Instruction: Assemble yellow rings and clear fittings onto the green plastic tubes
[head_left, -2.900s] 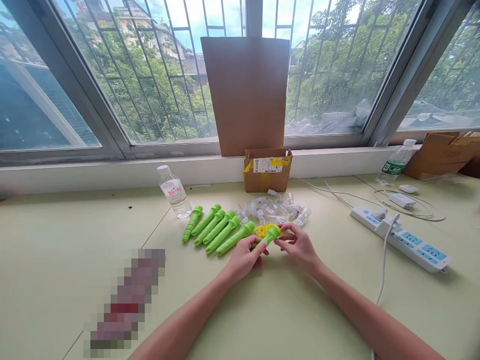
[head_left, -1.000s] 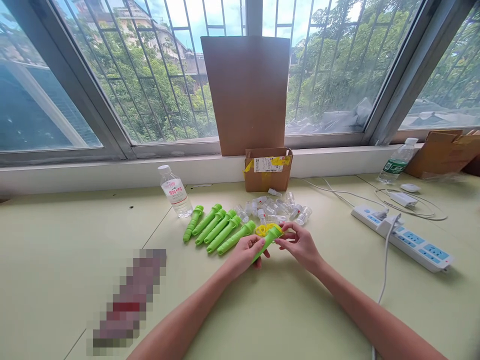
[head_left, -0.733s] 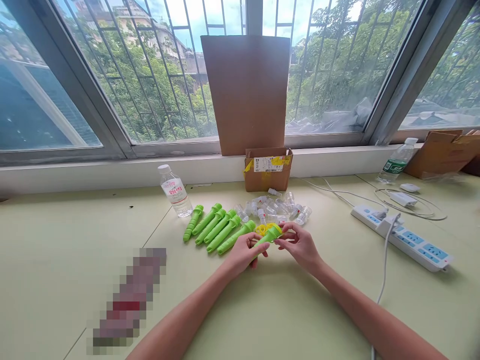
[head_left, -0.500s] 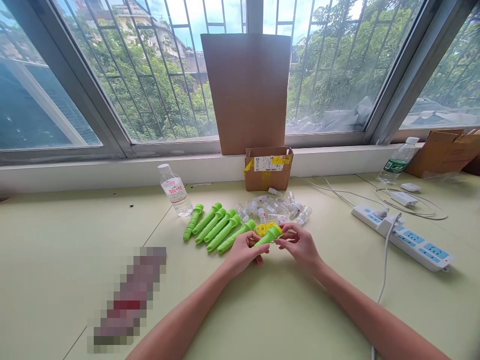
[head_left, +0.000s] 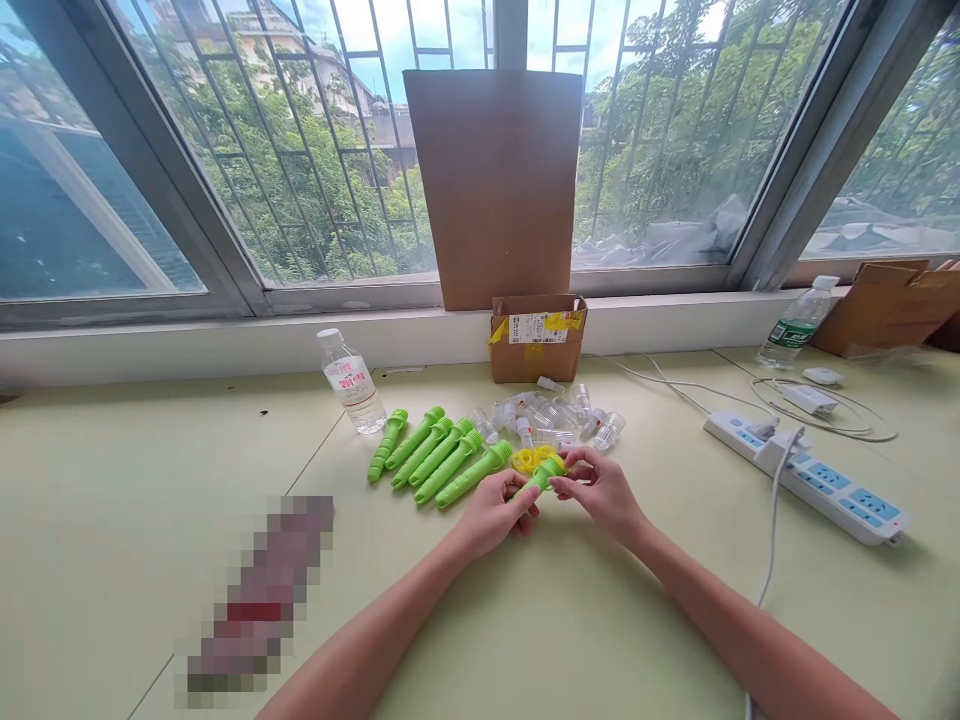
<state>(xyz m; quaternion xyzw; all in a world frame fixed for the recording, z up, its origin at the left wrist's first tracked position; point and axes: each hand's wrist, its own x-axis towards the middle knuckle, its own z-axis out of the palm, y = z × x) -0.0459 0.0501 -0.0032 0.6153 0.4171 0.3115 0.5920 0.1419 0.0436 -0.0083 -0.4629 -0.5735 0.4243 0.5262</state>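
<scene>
My left hand (head_left: pixel 496 508) is closed around a green ribbed plastic tube (head_left: pixel 545 474), which tilts up to the right. The fingertips of my right hand (head_left: pixel 600 490) pinch at its threaded upper end, where a bit of yellow shows; the fingers partly hide it. Just behind that end lie yellow rings (head_left: pixel 526 459). Several more green tubes (head_left: pixel 448 468) rest side by side to the left of my left hand. Behind both hands is a loose pile of small clear vials (head_left: pixel 553 412), some with white caps.
A small cardboard box (head_left: pixel 536 340) stands behind the vials. One water bottle (head_left: pixel 352 382) is at the left, another (head_left: pixel 796 322) at the back right. A white power strip (head_left: pixel 814 477) with cables lies right; a pixelated patch covers the left front.
The held green tube has tilted slightly more upright, and its yellow part is less visible at the end. My left hand has shifted slightly; my right hand has hardly moved.
</scene>
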